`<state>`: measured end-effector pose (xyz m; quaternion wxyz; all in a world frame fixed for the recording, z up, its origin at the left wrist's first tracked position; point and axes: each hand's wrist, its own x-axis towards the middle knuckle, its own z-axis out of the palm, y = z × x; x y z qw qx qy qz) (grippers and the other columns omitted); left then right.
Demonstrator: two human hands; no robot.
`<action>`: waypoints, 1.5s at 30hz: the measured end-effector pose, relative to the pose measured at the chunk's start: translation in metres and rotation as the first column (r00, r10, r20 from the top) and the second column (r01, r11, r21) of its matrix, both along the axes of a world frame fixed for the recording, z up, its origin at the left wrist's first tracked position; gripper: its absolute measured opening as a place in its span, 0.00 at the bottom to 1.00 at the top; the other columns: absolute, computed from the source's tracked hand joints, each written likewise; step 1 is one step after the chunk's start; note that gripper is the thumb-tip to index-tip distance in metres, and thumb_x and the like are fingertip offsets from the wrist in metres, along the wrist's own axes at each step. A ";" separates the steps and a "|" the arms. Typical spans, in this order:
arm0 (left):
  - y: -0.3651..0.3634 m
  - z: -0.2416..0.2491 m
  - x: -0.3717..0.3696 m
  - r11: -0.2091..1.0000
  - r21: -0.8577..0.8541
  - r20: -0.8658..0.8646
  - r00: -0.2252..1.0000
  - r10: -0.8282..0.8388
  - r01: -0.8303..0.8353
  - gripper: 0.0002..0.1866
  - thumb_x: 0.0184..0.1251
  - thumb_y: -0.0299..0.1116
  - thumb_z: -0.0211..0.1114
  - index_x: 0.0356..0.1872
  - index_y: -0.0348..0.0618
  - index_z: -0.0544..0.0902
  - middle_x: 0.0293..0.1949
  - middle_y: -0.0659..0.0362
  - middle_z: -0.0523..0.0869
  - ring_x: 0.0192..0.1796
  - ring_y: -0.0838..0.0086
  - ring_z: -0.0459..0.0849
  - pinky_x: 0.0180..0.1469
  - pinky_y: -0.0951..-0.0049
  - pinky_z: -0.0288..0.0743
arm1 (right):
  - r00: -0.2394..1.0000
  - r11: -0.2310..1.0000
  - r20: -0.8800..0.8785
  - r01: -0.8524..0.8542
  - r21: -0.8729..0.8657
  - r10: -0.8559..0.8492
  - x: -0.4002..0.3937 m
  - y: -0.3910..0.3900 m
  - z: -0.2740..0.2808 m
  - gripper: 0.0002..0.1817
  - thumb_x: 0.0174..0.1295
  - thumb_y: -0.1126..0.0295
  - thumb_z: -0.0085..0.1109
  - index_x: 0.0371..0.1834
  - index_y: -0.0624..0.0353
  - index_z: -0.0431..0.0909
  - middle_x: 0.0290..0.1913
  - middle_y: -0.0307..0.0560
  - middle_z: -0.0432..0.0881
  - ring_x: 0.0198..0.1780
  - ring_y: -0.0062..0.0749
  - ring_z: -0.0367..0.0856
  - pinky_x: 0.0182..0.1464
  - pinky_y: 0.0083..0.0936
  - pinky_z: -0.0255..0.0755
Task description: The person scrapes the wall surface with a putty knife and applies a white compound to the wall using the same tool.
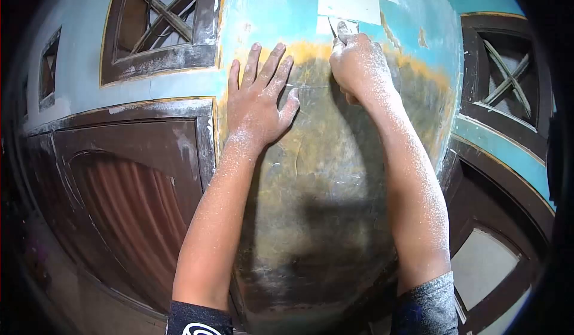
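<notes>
My right hand (357, 63), dusted with white powder, is closed around a scraper (333, 27), whose handle is mostly hidden in the fist. The thumb points up along it, and its blade end meets the lower edge of a bare white patch (350, 3) on the wall. Flat against the wall (323, 155), my left hand (258, 99) has its fingers spread and holds nothing. Around both hands the paint goes from turquoise above, through a yellow-orange band (308, 51), to a dark mottled brown-green with wrinkled, cracked spots.
To the left are a brown door (128, 197) with a curtain-like panel and a framed vent (161, 21) with crossed slats. On the right, past the wall's corner, are another crossed vent (508, 78) and a dark door frame (508, 215). Small paint chips (423, 37) mark the turquoise.
</notes>
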<state>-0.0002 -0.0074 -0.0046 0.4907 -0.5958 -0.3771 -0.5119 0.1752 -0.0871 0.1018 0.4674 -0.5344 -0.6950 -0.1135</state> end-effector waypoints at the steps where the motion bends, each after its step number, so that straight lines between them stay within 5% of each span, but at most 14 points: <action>1: 0.000 0.000 0.000 1.000 0.008 0.003 1.000 -0.007 0.007 0.32 0.72 0.46 0.64 0.77 0.55 0.74 0.83 0.64 0.66 0.86 0.56 0.56 0.84 0.43 0.44 | 1.000 1.000 -0.005 -0.020 -0.018 0.019 -0.001 0.000 0.001 0.21 0.72 0.68 0.50 0.64 0.66 0.79 0.49 0.70 0.87 0.43 0.56 0.92 0.55 0.47 0.85; 8: -0.001 0.000 0.000 1.000 0.004 0.003 1.000 -0.005 0.005 0.32 0.71 0.46 0.64 0.77 0.55 0.74 0.83 0.63 0.66 0.86 0.56 0.56 0.84 0.43 0.44 | 0.999 0.988 0.027 0.031 0.154 -0.036 0.002 0.029 -0.002 0.22 0.72 0.67 0.50 0.65 0.65 0.79 0.55 0.72 0.86 0.57 0.61 0.88 0.62 0.51 0.81; 9: -0.001 0.000 0.000 1.000 -0.004 0.002 1.000 -0.011 0.011 0.32 0.71 0.46 0.64 0.77 0.55 0.74 0.83 0.63 0.65 0.86 0.56 0.56 0.84 0.43 0.44 | 0.999 0.988 -0.018 -0.039 0.149 0.043 0.001 0.026 -0.004 0.20 0.75 0.64 0.50 0.49 0.74 0.81 0.33 0.70 0.87 0.29 0.57 0.90 0.39 0.47 0.85; 12: 0.000 -0.001 -0.001 1.000 0.004 -0.001 1.000 -0.019 0.019 0.32 0.71 0.47 0.64 0.76 0.55 0.75 0.83 0.63 0.65 0.86 0.56 0.55 0.84 0.43 0.44 | 0.996 0.945 0.044 0.064 0.322 -0.083 -0.001 0.032 -0.010 0.19 0.75 0.64 0.49 0.49 0.73 0.81 0.31 0.70 0.87 0.26 0.56 0.89 0.39 0.47 0.85; 13: 0.000 0.000 0.000 1.000 0.010 0.001 1.000 -0.013 0.013 0.32 0.71 0.47 0.64 0.76 0.55 0.75 0.83 0.63 0.65 0.86 0.56 0.55 0.84 0.43 0.44 | 0.995 0.990 0.078 0.045 0.135 -0.056 0.001 0.031 -0.001 0.23 0.73 0.68 0.47 0.68 0.63 0.77 0.54 0.71 0.86 0.57 0.62 0.87 0.63 0.50 0.81; 20: -0.001 0.000 0.000 1.000 0.002 0.008 1.000 -0.016 0.016 0.32 0.71 0.46 0.64 0.76 0.55 0.75 0.83 0.63 0.65 0.86 0.56 0.55 0.84 0.43 0.44 | 1.000 0.999 -0.010 0.012 0.034 -0.011 -0.007 0.002 0.000 0.23 0.72 0.69 0.46 0.67 0.65 0.77 0.52 0.72 0.87 0.52 0.60 0.89 0.60 0.47 0.82; 21: -0.001 0.000 0.000 1.000 -0.013 0.007 1.000 -0.005 0.005 0.33 0.71 0.46 0.64 0.76 0.55 0.75 0.83 0.63 0.65 0.86 0.56 0.55 0.85 0.43 0.44 | 0.997 0.995 -0.047 -0.051 0.086 0.055 -0.006 0.022 0.002 0.18 0.75 0.64 0.52 0.49 0.73 0.78 0.28 0.65 0.86 0.20 0.50 0.86 0.27 0.41 0.82; 25: 0.000 0.000 0.000 1.000 0.004 0.002 1.000 -0.008 0.008 0.33 0.70 0.46 0.65 0.76 0.54 0.75 0.83 0.63 0.65 0.86 0.57 0.55 0.85 0.44 0.43 | 0.998 0.972 0.029 0.046 0.232 -0.055 -0.002 0.042 -0.004 0.17 0.74 0.67 0.51 0.52 0.72 0.79 0.31 0.66 0.87 0.19 0.51 0.86 0.29 0.44 0.82; 32: -0.001 0.000 0.000 1.000 0.013 0.004 1.000 -0.018 0.018 0.32 0.71 0.46 0.64 0.75 0.54 0.76 0.83 0.63 0.65 0.86 0.56 0.55 0.85 0.43 0.44 | 0.999 0.979 0.028 0.032 0.200 -0.039 -0.005 0.045 0.000 0.19 0.74 0.67 0.49 0.57 0.72 0.77 0.36 0.68 0.88 0.21 0.51 0.86 0.30 0.45 0.83; 33: -0.001 0.000 0.000 1.000 0.002 0.004 1.000 -0.028 0.028 0.32 0.71 0.46 0.64 0.75 0.54 0.76 0.83 0.63 0.66 0.86 0.55 0.56 0.84 0.43 0.44 | 0.994 0.950 0.083 0.036 0.310 -0.065 -0.004 0.052 -0.005 0.19 0.74 0.68 0.49 0.58 0.71 0.77 0.35 0.68 0.87 0.19 0.51 0.85 0.28 0.44 0.82; 37: 0.000 -0.001 -0.001 1.000 0.007 -0.002 1.000 -0.029 0.029 0.32 0.70 0.46 0.65 0.75 0.54 0.76 0.83 0.63 0.66 0.86 0.55 0.56 0.84 0.43 0.44 | 1.000 0.990 -0.011 -0.023 0.138 0.025 -0.008 0.038 0.002 0.19 0.74 0.68 0.47 0.58 0.72 0.77 0.31 0.68 0.86 0.17 0.49 0.83 0.26 0.42 0.81; 41: -0.001 0.000 -0.001 0.999 0.013 -0.005 1.000 -0.030 0.030 0.32 0.71 0.45 0.65 0.76 0.54 0.75 0.83 0.63 0.66 0.85 0.55 0.57 0.84 0.43 0.45 | 1.000 0.974 0.024 -0.001 0.227 -0.005 -0.008 0.041 -0.004 0.20 0.75 0.66 0.47 0.59 0.69 0.78 0.32 0.67 0.87 0.17 0.49 0.83 0.28 0.43 0.81; 44: -0.002 -0.001 -0.002 1.000 -0.001 0.001 1.000 -0.029 0.029 0.32 0.70 0.45 0.64 0.75 0.54 0.76 0.82 0.63 0.67 0.85 0.56 0.57 0.84 0.43 0.45 | 0.999 0.982 -0.036 -0.023 0.188 0.030 -0.006 0.026 -0.006 0.20 0.76 0.65 0.47 0.61 0.68 0.79 0.34 0.66 0.87 0.20 0.50 0.85 0.32 0.44 0.82; 45: -0.002 -0.001 -0.002 1.000 0.004 0.002 1.000 -0.029 0.029 0.32 0.70 0.45 0.64 0.75 0.54 0.76 0.82 0.63 0.67 0.85 0.56 0.57 0.84 0.43 0.46 | 0.999 0.982 -0.023 -0.019 0.190 0.024 0.001 0.019 -0.007 0.21 0.77 0.64 0.47 0.64 0.67 0.79 0.39 0.67 0.88 0.27 0.53 0.88 0.38 0.44 0.83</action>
